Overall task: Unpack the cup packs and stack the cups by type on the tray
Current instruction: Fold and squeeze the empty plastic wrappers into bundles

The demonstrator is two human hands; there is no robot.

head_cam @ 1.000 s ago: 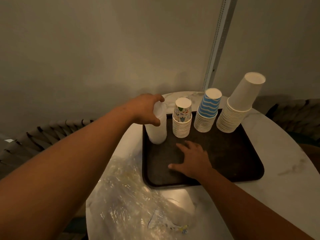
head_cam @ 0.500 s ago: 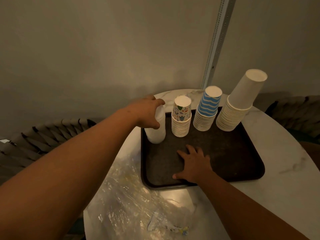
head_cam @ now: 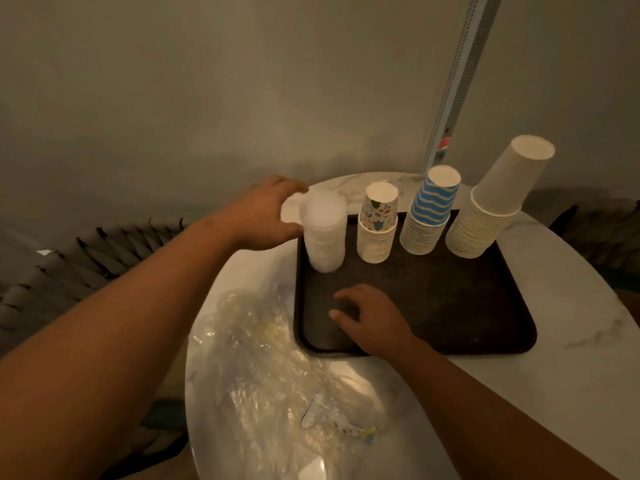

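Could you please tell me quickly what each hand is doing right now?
Left hand: open, beside the translucent plastic cup stack; contact unclear.
Right hand: open, resting on the dark brown tray.

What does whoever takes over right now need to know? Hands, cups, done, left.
Left hand: open, beside the clear cup stack; contact with it is unclear through the blur.
Right hand: fingers loosely curled, resting on the tray, holding nothing.
Cups: four upside-down stacks in a row along the tray's far edge: clear, patterned stack, blue striped stack, plain white stack.
Done: cups are out of their packs and sorted by type; the empty plastic wrap lies on the table, near-left of the tray.
Left: no packed cups are in view; probably just withdraw the hands and clear the wrap.
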